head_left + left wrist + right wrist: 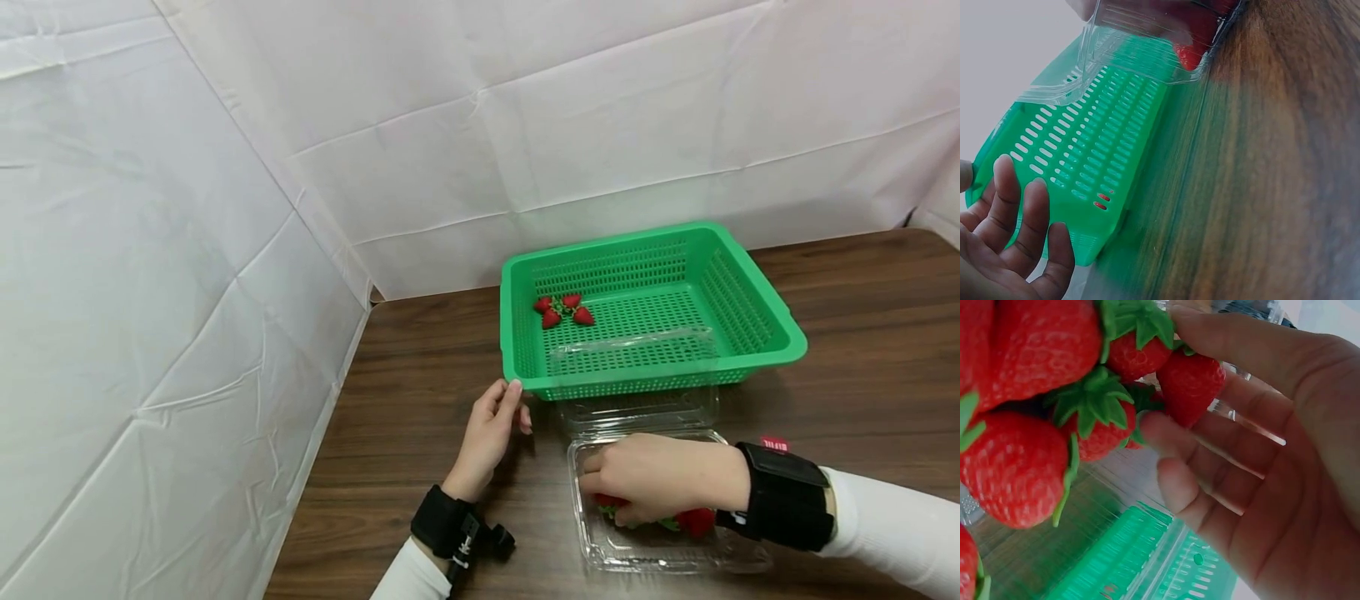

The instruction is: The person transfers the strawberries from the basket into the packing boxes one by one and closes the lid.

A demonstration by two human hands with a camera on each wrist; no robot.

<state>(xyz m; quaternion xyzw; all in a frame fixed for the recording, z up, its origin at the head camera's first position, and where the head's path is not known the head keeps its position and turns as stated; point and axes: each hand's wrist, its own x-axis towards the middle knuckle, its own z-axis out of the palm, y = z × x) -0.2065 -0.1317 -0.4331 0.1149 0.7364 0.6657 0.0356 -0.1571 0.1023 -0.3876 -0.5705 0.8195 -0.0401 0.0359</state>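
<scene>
My left hand point(489, 429) is at the near left corner of a green plastic basket point(652, 367), its thumb and index finger pinching the rim. In the left wrist view the other fingers point(1035, 219) are bent beside the basket's slotted wall. My right hand point(667, 477) reaches down into a clear hinged plastic box point(585, 529) of red strawberries point(696, 522). The right wrist view shows its thumb and fingers around one strawberry point(1191, 387), next to several others with green leafy caps. From above, the hand hides much of this fruit.
Several strawberries point(551, 318) lie in the left part of the basket, caps toward one another. The box's raised clear lid point(637, 412) leans against the basket's near side. Both stand on a dark wooden table point(420, 367), with white cloth point(450, 158) hanging behind and at the left.
</scene>
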